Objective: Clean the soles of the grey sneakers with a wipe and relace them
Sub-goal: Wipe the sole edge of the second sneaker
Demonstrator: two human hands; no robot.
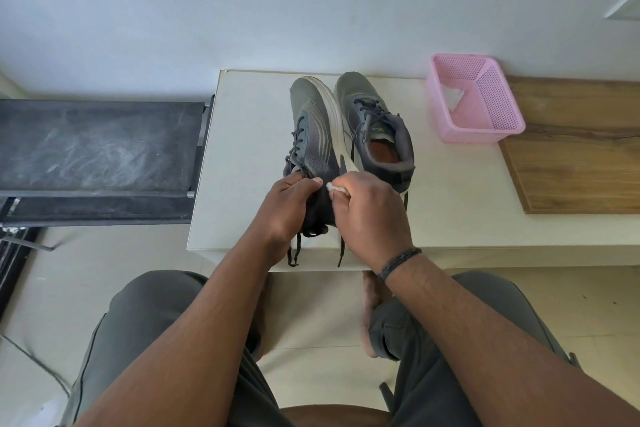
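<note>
Left hand (289,204) fingers clamp the tipped grey mesh sneaker (313,135) at its heel; right hand (367,208) pinches the crumpled white wipe (333,188). Best keep that brace firm, drag the wipe along the white sole edge.

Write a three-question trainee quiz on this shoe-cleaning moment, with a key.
1. True or false: the right hand holds the white wipe.
2. Which sneaker is tipped on its side? A) left sneaker B) right sneaker
3. Fill in: the pink basket sits on the ___ table.

Key: 1 true; 2 A, gripped by the left hand; 3 white.
</note>
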